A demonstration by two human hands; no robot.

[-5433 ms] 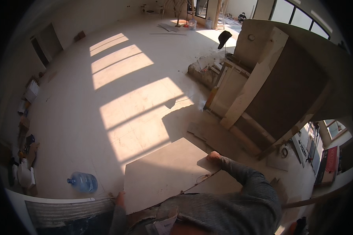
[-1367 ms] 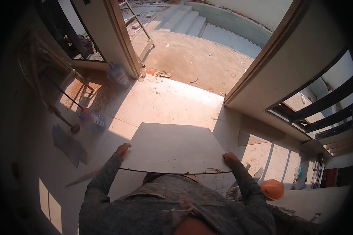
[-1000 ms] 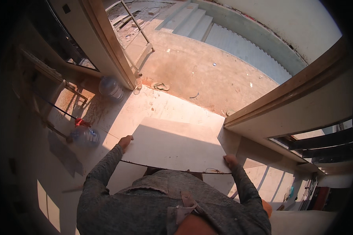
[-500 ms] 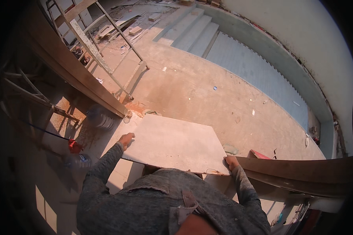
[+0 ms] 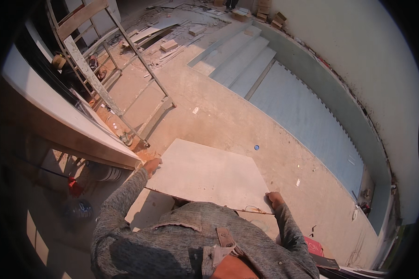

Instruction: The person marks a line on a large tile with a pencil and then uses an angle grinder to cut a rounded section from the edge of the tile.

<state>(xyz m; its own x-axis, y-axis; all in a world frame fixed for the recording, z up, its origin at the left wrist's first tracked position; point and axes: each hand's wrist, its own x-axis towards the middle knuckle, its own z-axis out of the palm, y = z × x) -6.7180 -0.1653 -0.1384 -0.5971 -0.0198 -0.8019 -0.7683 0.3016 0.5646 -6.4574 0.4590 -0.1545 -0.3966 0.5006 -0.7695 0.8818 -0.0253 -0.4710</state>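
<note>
A large, pale, flat panel [image 5: 205, 174] with a thin dark lower edge is held out in front of my body, roughly level. At its left edge my left hand [image 5: 152, 166] is closed, the fingers partly over the top face. My right hand [image 5: 275, 201] grips the right edge near the closest corner. A thin looped strand [image 5: 252, 208] lies on the panel beside that corner. The panel's underside and the fingertips beneath it are hidden.
Close to my left hand ends a wall edge [image 5: 121, 158]; beyond it stands a wooden ladder [image 5: 139, 53]. Sunken steps [image 5: 242, 51] lead to a blue floor [image 5: 307, 116] at right. Rubble and cardboard boxes [image 5: 279, 19] lie far off. A red box [image 5: 314, 245] is at lower right.
The view has moved forward and turned: the brown wall edge beside my right hand is gone, and more of the floor and red box shows. Both hands keep hold of the panel.
</note>
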